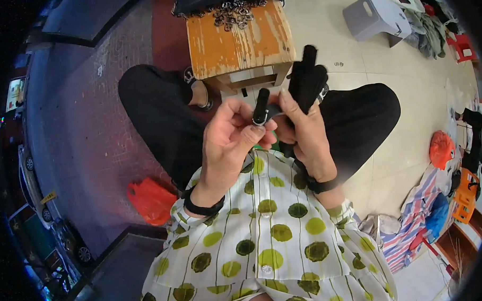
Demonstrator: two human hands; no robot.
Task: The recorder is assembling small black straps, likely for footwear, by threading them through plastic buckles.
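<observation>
My left hand is closed, its thumb and fingers pinching a metal buckle with a short black strap end standing up through it. Opposite it, my right hand grips a bundle of black straps between thumb and fingers. A dark band runs from the buckle towards the right thumb. Both hands are close together above my lap; the lower fingers of the right one are partly hidden. Beyond them, a pile of small metal buckles lies on a worn wooden stool.
Black material lies at the stool's far edge. Two small metal pieces rest on the tiled floor. A red plastic bag is at my left, a grey plastic stool far right. Striped fabric and an orange plastic chair are at right.
</observation>
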